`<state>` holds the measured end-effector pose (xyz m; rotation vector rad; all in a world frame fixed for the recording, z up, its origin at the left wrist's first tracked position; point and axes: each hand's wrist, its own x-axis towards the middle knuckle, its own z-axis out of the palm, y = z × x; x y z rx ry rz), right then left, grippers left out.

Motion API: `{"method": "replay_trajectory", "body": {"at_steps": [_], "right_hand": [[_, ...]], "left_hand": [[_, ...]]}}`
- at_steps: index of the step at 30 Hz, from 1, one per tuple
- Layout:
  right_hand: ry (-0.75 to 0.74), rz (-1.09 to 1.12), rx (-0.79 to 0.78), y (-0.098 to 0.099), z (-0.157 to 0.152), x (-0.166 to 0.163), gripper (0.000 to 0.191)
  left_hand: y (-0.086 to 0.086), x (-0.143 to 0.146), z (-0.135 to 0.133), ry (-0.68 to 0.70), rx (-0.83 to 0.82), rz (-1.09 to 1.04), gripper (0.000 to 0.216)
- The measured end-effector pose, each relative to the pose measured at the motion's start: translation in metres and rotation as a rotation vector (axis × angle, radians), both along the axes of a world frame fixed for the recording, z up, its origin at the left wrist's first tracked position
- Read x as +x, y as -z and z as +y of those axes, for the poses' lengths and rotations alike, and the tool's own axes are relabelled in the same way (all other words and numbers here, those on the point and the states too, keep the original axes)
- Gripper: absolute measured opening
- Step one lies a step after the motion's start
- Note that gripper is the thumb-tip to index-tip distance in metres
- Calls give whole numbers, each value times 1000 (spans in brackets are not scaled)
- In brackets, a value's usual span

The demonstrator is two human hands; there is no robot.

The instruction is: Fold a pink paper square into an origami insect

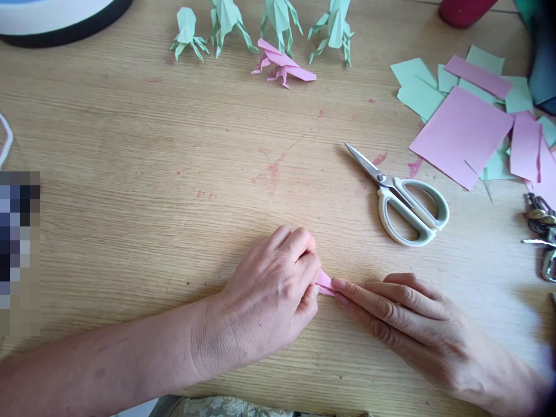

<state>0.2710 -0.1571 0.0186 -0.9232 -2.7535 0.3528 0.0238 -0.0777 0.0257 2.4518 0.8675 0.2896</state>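
A small folded pink paper piece (325, 282) lies on the wooden table (130, 162) between my hands. My left hand (273, 289) is curled, its fingertips pinched on the paper's left end. My right hand (399, 313) lies with fingers stretched and pressed together, the fingertips holding down the paper's right end. Most of the paper is hidden under the fingers.
Grey-handled scissors (399, 200) lie just beyond my right hand. Pink and green paper sheets (469, 121) are piled at the right, with keys (541, 231) near the edge. Several green origami figures (278, 23) and a pink one (282, 62) stand at the far side.
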Motion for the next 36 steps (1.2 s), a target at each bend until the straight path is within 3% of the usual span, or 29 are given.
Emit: {"method": "replay_trajectory", "body": {"at_steps": [17, 30, 36], "right_hand": [[-8, -64, 43, -8, -2, -10, 43], [110, -9, 48, -10, -4, -22, 43], [98, -58, 93, -12, -6, -28, 41]], "left_hand": [[2, 0, 1, -1, -11, 9, 15], [-2, -1, 0, -14, -45, 30, 15], [0, -2, 1, 12, -14, 33, 15]]}}
